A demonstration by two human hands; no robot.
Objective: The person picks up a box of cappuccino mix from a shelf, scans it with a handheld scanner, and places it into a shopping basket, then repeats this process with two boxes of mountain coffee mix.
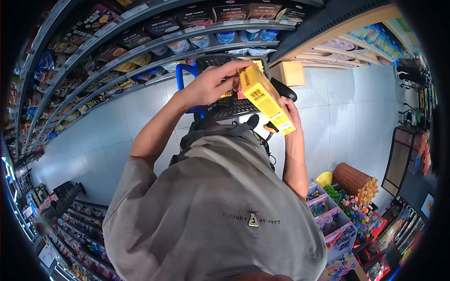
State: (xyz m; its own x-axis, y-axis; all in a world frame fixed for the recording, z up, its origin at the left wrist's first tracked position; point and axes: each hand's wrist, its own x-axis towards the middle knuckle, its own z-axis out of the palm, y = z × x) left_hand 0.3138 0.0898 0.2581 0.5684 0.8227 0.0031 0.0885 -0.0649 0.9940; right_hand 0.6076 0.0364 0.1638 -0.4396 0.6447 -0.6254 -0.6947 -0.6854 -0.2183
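Note:
A yellow box (266, 100) with dark print is held up at a tilt between my two hands. My right hand (292, 114) grips it from the right side near the lower end, partly hidden behind it. At the box's upper end, my left hand (213, 84) has bent fingers against the left edge. Below and beyond the box stands a shopping cart with a black basket (225, 110) and blue parts (186, 72) on its left. A rounded black piece (284, 90) sticks out just right of the box. Red and yellow packages show partly inside the basket.
Shelves of packaged goods (197, 18) curve along the front and left. A wooden block (291, 73) stands on the tiled floor (337, 98) beyond the cart. At lower right are compartment bins (328, 218) and a tipped wicker basket (350, 179). A person (51, 213) is at far left.

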